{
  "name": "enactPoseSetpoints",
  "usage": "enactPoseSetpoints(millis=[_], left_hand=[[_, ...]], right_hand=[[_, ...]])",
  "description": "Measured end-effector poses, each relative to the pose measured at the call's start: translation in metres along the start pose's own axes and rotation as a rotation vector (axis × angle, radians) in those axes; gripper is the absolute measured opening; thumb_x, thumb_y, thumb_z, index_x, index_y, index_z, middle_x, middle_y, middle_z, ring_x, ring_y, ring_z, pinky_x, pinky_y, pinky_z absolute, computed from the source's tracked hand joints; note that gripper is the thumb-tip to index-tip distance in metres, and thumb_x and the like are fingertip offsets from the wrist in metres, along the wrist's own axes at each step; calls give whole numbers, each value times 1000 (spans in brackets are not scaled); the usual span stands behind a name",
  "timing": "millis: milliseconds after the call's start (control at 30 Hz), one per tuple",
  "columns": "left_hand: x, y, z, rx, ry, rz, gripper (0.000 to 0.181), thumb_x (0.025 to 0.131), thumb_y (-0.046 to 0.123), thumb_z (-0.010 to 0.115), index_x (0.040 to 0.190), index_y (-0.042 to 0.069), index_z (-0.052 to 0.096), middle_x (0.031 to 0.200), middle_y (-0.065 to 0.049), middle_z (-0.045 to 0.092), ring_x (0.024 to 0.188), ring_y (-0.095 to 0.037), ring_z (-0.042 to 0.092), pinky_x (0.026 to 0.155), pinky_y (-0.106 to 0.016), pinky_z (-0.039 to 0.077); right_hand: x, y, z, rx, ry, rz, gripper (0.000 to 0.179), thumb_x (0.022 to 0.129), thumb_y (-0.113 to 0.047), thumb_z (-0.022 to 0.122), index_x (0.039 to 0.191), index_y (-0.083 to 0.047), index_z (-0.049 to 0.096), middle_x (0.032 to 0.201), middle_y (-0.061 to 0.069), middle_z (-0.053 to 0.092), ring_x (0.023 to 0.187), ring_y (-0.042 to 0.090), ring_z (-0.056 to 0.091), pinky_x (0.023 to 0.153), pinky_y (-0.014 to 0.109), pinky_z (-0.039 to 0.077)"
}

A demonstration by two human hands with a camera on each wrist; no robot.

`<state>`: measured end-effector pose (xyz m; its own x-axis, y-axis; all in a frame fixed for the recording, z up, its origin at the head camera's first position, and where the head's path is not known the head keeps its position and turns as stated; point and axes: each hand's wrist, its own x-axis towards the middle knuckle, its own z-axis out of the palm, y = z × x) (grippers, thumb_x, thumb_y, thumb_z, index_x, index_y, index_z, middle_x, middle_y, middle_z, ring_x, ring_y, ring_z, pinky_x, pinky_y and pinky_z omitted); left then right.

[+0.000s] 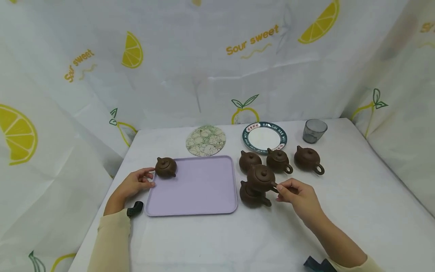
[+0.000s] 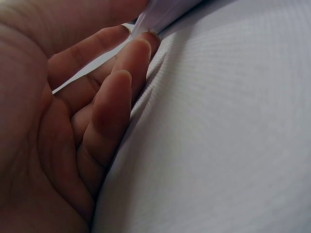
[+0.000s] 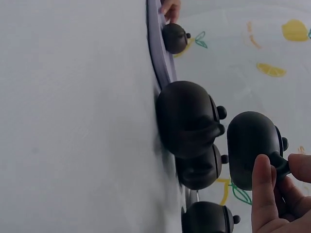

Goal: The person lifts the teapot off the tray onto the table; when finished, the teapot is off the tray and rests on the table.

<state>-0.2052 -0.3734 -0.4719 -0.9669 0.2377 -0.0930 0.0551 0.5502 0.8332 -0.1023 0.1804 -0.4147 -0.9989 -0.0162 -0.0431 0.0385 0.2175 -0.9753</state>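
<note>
My right hand (image 1: 300,198) pinches the handle of a small dark brown teapot (image 1: 261,177). In the right wrist view this held teapot (image 3: 251,148) hangs in the air, level with its lid upright. Below it in the head view, and partly covered by it, another teapot (image 1: 252,197) stands on the table. My left hand (image 1: 134,183) rests its fingers and thumb against the left edge of a lilac tray (image 1: 200,189). Close to those fingertips, one teapot (image 1: 165,167) sits in the tray's back left corner. The left wrist view shows relaxed fingers (image 2: 112,97) at the tray's side.
Behind the held teapot stand three more teapots, the nearest (image 1: 249,162) beside a middle one (image 1: 278,161) and a right one (image 1: 308,159). Farther back lie a green-rimmed plate (image 1: 251,143) and a round patterned mat (image 1: 205,141). A grey glass (image 1: 314,131) stands at the back right.
</note>
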Motion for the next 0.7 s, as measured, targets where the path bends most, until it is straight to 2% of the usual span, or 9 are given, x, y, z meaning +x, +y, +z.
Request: enactPoseSetpoints(millis=[100, 333, 433, 567, 700], left_hand=[[-1, -1, 0, -7, 1, 0, 66, 81, 12, 79, 138, -2, 49, 110, -15, 59, 80, -13, 59, 71, -22, 46], [-12, 33, 1, -2, -12, -22, 62, 82, 3, 76, 136, -8, 48, 109, -19, 59, 79, -14, 59, 71, -23, 46], [-12, 32, 1, -6, -13, -17, 62, 83, 3, 75, 136, -8, 48, 109, -19, 59, 79, -14, 59, 71, -22, 47], [-13, 33, 1, -3, -16, -16, 62, 83, 3, 75, 136, -8, 47, 109, -19, 58, 80, -14, 58, 70, -22, 47], [-13, 37, 1, 10, -17, -19, 61, 83, 4, 75, 136, -8, 48, 109, -19, 58, 80, -14, 58, 71, -22, 46]], right_hand=[[-4, 7, -12, -48, 31, 28, 26, 96, -12, 63, 105, 12, 61, 97, 20, 65, 75, 16, 67, 72, 25, 54], [-7, 27, -33, -94, 61, 79, 31, 97, -17, 62, 108, 13, 61, 104, 18, 65, 77, 15, 68, 72, 24, 53], [-8, 33, -39, -117, 64, 99, 33, 97, -19, 62, 107, 12, 61, 101, 16, 67, 76, 13, 68, 71, 24, 53], [-11, 37, -43, -198, 55, 147, 35, 96, -24, 63, 107, 10, 63, 89, 11, 70, 75, 10, 66, 69, 20, 49], [-13, 43, -45, -230, 54, 169, 36, 96, -25, 63, 108, 9, 64, 87, 9, 70, 74, 10, 66, 68, 20, 48]])
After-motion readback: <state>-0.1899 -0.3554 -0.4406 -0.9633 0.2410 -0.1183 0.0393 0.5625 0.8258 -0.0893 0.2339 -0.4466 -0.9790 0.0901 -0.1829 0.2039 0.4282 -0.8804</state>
